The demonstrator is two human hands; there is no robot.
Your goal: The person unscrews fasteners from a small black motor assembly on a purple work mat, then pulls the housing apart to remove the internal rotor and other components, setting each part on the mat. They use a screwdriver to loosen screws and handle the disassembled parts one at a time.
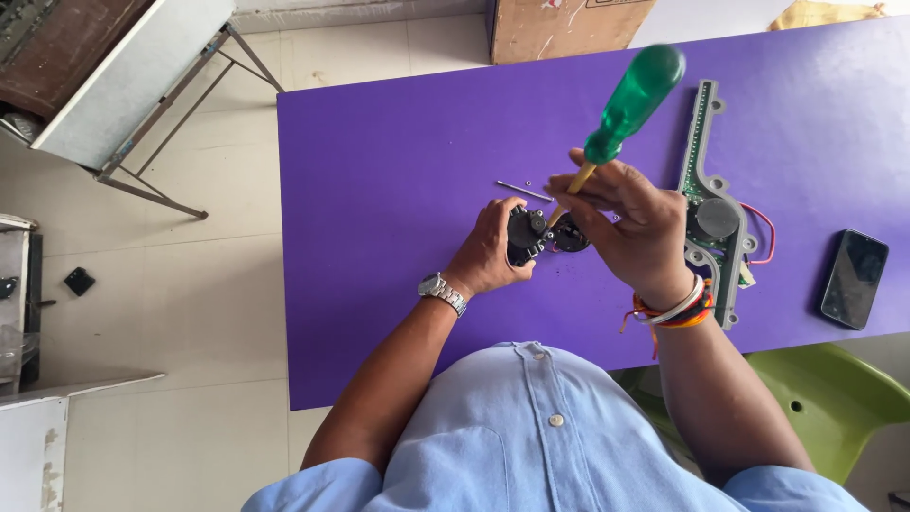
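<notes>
blue shirt [531,446] fills the bottom; left hand [488,254] grips a small black motor part [542,234] on the purple table [398,190], right hand [630,223] fingers closed on a green-handled screwdriver [621,114], tip probably in the part.

My purple tabletop [398,142] stands on a pale tiled floor [190,284]; a green chair [834,389] sits beneath me.

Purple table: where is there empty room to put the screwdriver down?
The purple table is bare along its left part, from the left edge to the left hand, and in the far middle strip below the cardboard box. It is crowded around the black part, the loose metal pin, the grey circuit frame and the phone.
</notes>
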